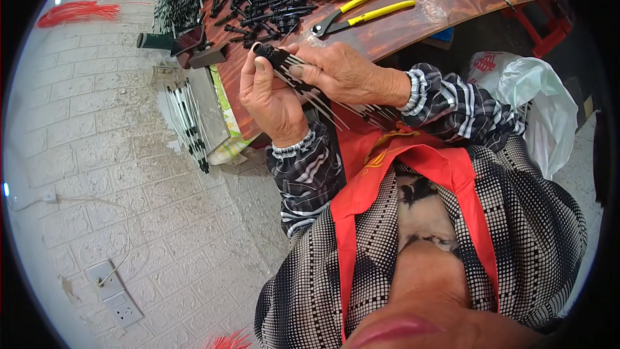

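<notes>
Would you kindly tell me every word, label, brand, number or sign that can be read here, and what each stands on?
White plastic bag: red printing, too creased and blurred to read.
Red cloth apron: yellow printed marks, too small and folded to read.
No other lettering is legible.

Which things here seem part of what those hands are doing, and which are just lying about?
Seemingly part of it:
black-ended rods, held by the left hand and right hand
black parts, piled on the table
perhaps yellow-handled pliers, untouched

Seemingly just lying about:
white plastic bag
red strands
</notes>
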Demonstrator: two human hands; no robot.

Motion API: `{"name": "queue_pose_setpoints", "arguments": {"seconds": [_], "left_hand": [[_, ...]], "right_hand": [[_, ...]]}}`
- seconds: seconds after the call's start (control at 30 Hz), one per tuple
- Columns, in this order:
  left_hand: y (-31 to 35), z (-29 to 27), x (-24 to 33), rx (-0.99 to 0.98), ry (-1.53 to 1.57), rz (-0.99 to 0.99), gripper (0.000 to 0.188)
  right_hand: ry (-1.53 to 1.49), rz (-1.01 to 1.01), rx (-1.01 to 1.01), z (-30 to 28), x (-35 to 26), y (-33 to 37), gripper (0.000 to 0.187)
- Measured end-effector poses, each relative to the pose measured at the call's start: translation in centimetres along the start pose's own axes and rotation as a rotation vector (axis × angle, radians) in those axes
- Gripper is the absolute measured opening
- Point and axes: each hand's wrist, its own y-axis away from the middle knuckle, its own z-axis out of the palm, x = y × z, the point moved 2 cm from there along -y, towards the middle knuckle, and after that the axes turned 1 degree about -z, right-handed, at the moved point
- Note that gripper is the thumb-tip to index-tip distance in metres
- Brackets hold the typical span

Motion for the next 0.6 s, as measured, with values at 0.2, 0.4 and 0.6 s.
{"name": "queue_pose_setpoints", "arguments": {"seconds": [0.2, 0.4, 0.6], "left_hand": [[0.2, -0.2, -0.1, 0.033, 0.034, 0.032, 0.024], [0.6, 0.7, 0.1, 0.023, -0.055, 0.013, 0.02], [0.7, 1.0, 0.1, 0.023, -0.045, 0.018, 0.019]], "right_hand": [[0.002, -0.01, 0.035, -0.2, 0.0, -0.6, 0.03], [0.091, -0.022, 0.097, -0.5, -0.3, -0.9, 0.036], [0.103, -0.051, 0.094, -0.5, -0.4, -1.1, 0.035]]}}
